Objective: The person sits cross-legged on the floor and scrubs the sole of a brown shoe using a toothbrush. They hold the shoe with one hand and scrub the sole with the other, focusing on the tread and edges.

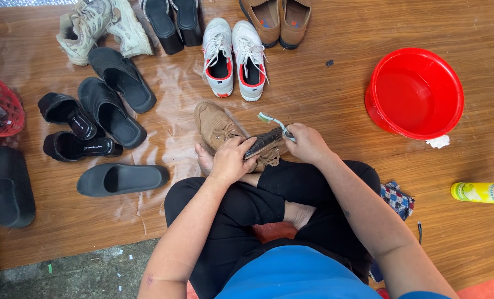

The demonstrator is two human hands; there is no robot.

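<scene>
Two hands | left hand [231,159] gripping brown shoe [264,145] | right hand [308,143] gripping toothbrush [273,120] above it

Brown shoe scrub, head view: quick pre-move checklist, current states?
1. Left hand grips the brown suede lace-up shoe, sole turned up: ok.
2. Right hand holds the green-and-white toothbrush: ok.
3. Bristles touching the sole: not ok, the head sticks out past it.
4. Second brown shoe lying on the wooden floor, apart: ok.
5. Water in the round red plastic basin: cannot tell.
</scene>
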